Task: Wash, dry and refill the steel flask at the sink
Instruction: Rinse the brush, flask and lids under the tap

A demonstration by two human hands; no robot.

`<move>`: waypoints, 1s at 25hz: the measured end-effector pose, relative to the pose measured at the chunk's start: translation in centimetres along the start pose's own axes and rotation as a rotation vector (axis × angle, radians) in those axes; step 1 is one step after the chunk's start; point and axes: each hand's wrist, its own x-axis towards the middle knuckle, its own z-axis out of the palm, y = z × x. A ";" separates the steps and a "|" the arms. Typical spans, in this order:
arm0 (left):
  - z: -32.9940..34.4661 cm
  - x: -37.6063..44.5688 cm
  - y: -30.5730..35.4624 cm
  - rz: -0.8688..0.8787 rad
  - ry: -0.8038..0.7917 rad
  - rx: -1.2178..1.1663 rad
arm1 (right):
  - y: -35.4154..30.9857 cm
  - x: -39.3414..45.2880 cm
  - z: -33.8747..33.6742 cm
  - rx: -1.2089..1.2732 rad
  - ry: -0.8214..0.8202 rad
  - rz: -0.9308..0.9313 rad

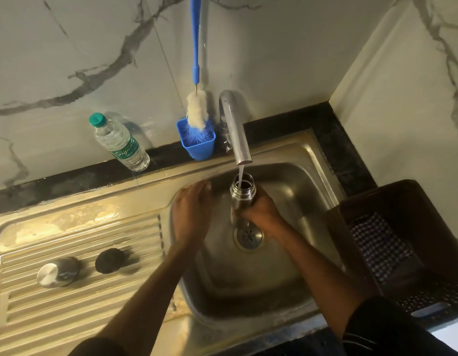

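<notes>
steel flask [241, 195] upright over the sink [287, 253] basin, just above the drain [248, 236], mouth open and uncapped. thin stream of water [240, 174] from the tap [234, 127] runs straight into the mouth. fill level inside: cannot tell, interior reads dark. flask body is brushed steel with a threaded neck; lower half hidden by the grip.

right hand [264, 214] fingers wrapped around the flask body, holding it under the spout. left hand [190, 211] over the left side of the basin, fingers extended and loose, gripping nothing, apart from the flask.

draining board: steel cap [57, 272] and black inner lid [111, 260] side by side, not touching.

back ledge: clear plastic water bottle [120, 142], green cap on, leaning on the wall. blue cup [197, 142] holds the bristle end of a blue-handled bottle brush [196, 106].

right of sink: dark basket [402, 201] with a checked cloth [377, 242] inside.
</notes>
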 end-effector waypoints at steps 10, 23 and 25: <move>-3.7 -3.1 -8.4 0.095 -0.096 0.272 | 0.0 1.2 0.3 0.004 -0.159 -0.030; -3.8 -2.9 -8.5 0.062 -0.065 0.291 | 0.4 0.1 0.4 0.116 -0.076 -0.061; -3.9 -3.1 -8.3 0.064 -0.070 0.275 | -0.2 -0.2 -0.4 0.118 -0.145 -0.071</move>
